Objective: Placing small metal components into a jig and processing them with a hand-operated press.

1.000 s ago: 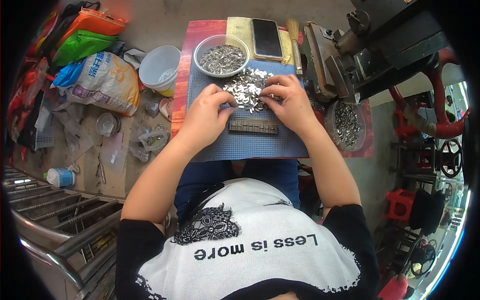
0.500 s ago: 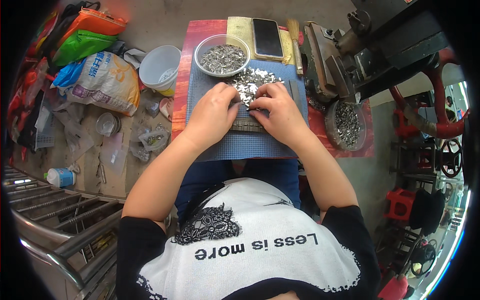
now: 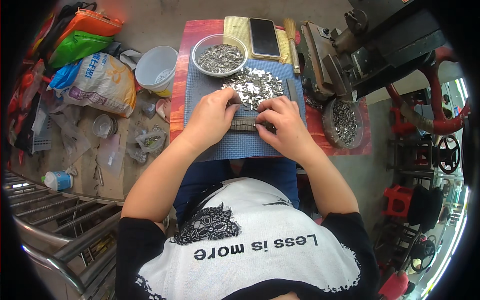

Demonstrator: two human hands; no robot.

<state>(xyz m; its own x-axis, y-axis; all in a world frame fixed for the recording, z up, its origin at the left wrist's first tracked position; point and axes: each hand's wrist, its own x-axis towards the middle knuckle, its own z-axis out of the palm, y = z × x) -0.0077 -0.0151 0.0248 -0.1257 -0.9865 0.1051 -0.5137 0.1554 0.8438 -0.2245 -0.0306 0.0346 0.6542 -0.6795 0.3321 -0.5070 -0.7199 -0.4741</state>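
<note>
A dark, slotted metal bar (image 3: pixel 243 123) lies across the blue ribbed mat (image 3: pixel 235 145) in front of me. My left hand (image 3: pixel 212 116) is at its left end with the fingers curled in; whatever the fingertips hold is hidden. At the right end, my right hand (image 3: pixel 281 122) is closed, thumb and fingers bent near the bar's end, and I cannot make out what is between them. Just beyond both hands spreads a pile of small, shiny metal pieces (image 3: pixel 256 90). Behind the pile, a clear plastic bowl (image 3: pixel 245 61) holds many more slim metal pieces.
A phone (image 3: pixel 264 37) lies on a yellow cloth beside a straw brush (image 3: pixel 291 42). To the right stand a tub of metal parts (image 3: pixel 345 125) and a dark machine (image 3: pixel 345 65) with a red handwheel. A white bucket (image 3: pixel 156 67) and bags are at left.
My right hand has shifted slightly right and toward me, away from the pile, uncovering more of the loose pieces. My left hand stays almost in place.
</note>
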